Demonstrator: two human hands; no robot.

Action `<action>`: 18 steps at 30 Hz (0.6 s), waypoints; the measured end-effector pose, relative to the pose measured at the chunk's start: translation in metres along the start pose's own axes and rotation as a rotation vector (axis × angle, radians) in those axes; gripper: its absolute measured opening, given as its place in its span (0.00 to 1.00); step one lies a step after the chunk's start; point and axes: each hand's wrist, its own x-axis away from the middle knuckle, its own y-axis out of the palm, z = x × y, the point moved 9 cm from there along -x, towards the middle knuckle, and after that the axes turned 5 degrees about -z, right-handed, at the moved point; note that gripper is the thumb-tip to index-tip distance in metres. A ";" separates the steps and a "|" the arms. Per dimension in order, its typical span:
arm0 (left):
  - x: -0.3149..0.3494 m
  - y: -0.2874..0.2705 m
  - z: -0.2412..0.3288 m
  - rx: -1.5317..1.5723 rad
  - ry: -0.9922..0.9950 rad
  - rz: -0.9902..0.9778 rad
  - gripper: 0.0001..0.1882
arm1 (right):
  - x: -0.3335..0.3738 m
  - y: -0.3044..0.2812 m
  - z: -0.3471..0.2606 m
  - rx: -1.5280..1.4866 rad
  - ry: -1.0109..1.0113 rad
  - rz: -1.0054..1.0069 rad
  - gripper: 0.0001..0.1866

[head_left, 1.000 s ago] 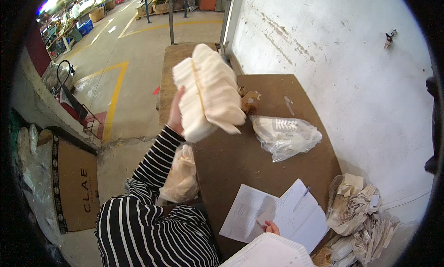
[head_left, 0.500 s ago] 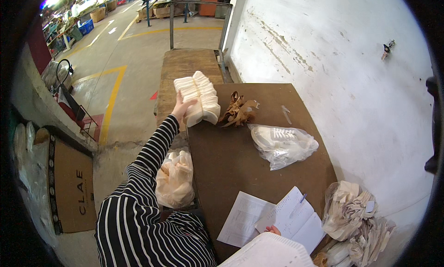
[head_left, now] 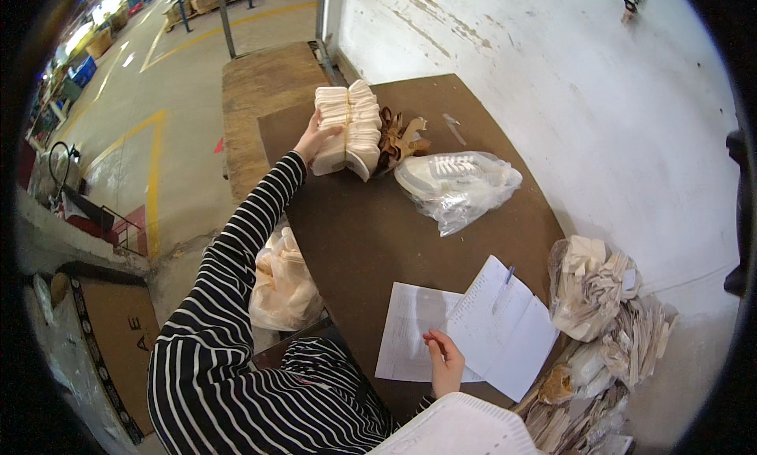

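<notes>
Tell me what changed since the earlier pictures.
The left hand has lowered the pale bundle to the far left corner of the table, keeping its hold. The right hand has shifted left from the notebook, over the printed sheet. The bagged shoe, brown strips and pen look unmoved.

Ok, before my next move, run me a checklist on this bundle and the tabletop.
1. Left hand on the pale bundle: ok, thumb across its near face.
2. Band around the bundle: ok, in place.
3. Clear gap to the brown scraps: not ok, they lie right beside it.
4. Shoe bagged: ok, clear plastic around it.
5. Right hand empty: cannot tell, its curled fingers hide the palm.
</notes>
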 end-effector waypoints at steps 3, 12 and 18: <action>-0.015 0.015 -0.004 -0.049 -0.022 -0.024 0.61 | -0.002 0.010 0.003 0.017 0.029 -0.027 0.12; -0.052 0.058 -0.024 -0.034 0.007 -0.105 0.61 | -0.007 0.054 -0.023 0.138 -0.067 -0.080 0.14; -0.086 0.068 -0.035 -0.328 0.026 -0.020 0.62 | -0.004 0.099 0.001 0.025 0.157 -0.213 0.13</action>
